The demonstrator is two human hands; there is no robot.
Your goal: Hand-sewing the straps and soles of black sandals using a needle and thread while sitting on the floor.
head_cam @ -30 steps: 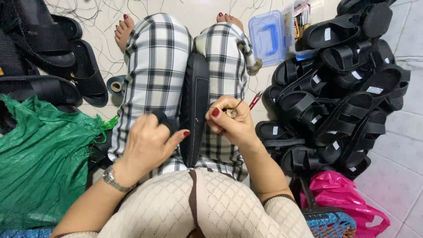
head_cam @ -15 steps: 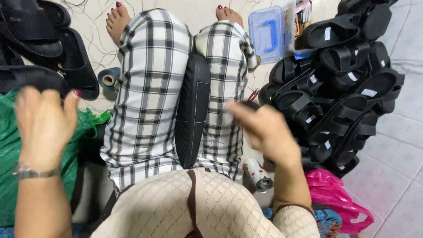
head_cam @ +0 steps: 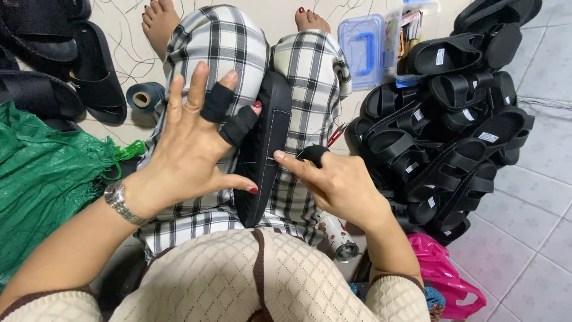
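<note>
At the centre of the frame we steady a black sandal sole (head_cam: 262, 152) on our lap, between the checked knees. Our left hand (head_cam: 190, 143) is spread wide, holding nothing, its thumb and taped fingers resting against the sole's edge. Our right hand (head_cam: 339, 185) is pinched closed at the stitch line, seemingly on a needle, too small for us to confirm. To stitch well, we should keep the sole braced and pull the thread evenly. The thread itself is barely visible; our forearm hides part of a small spool (head_cam: 338, 237) at lower centre.
</note>
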